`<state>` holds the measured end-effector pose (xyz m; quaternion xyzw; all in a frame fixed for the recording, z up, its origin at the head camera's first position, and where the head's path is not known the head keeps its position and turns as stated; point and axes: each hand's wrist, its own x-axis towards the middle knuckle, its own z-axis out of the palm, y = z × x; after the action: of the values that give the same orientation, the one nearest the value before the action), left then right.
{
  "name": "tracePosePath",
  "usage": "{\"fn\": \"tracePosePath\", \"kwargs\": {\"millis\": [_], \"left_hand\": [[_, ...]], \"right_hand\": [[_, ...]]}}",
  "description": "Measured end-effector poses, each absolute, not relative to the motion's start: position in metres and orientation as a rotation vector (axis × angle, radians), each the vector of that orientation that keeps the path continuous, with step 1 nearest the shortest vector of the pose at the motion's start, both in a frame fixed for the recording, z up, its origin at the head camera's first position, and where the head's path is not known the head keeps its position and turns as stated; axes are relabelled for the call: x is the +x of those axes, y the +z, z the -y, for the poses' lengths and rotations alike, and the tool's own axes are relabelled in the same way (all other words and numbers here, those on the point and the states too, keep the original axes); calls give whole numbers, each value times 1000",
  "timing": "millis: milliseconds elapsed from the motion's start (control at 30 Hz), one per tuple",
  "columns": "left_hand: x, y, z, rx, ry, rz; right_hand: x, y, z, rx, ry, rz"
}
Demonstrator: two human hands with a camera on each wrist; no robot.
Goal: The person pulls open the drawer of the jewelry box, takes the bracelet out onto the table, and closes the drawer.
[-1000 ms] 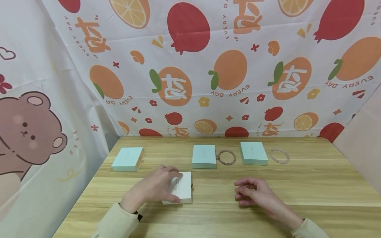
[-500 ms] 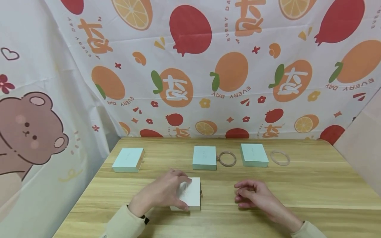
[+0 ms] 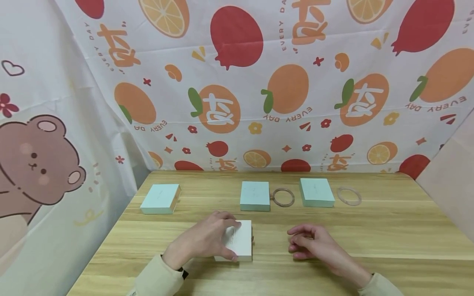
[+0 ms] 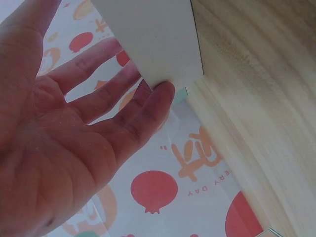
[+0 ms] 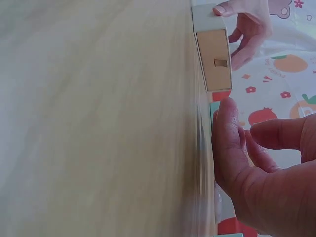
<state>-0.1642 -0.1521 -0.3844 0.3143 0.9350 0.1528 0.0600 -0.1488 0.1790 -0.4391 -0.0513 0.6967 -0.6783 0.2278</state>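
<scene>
White box (image 3: 242,240) has slid right and nearer the person since a second ago, left grip (image 3: 207,238) travelling with it. I see that grip pinching it across near and far edges, box on the surface (image 3: 274,273). Right grip (image 3: 314,246) well apart, fingers loosely curled. Mint box (image 3: 160,198) beyond and left of left grip; pale ring (image 3: 352,204) beyond right grip.

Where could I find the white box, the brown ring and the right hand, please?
White box (image 3: 242,239), head view: on its top face.
Brown ring (image 3: 283,205), head view: near side of its band.
Right hand (image 3: 315,245), head view: middle of the hand.
</scene>
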Motion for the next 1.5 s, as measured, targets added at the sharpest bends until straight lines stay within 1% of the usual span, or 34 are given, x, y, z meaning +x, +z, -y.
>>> {"fn": "tracePosePath", "kwargs": {"millis": [367,533,833,1033,1267,1500], "left_hand": [[-166,-383,151,952,469,-2822],[-166,-384,153,950,472,-2825],[-168,-387,152,940,464,-2816],[-170,-387,151,923,454,-2811],[-169,-387,151,1010,447,-2844],[-169,-388,151,987,439,-2840]], "right_hand": [[-153,-434,-159,-151,-1817,-1909],[-162,-431,-149,-120,-1771,-1938],[-178,-424,-133,-182,-1620,-2045],[-179,-422,-117,-227,-1592,-2033],[-179,-426,-106,-198,-1644,-1990],[-182,-427,-93,-185,-1641,-1967]]}}
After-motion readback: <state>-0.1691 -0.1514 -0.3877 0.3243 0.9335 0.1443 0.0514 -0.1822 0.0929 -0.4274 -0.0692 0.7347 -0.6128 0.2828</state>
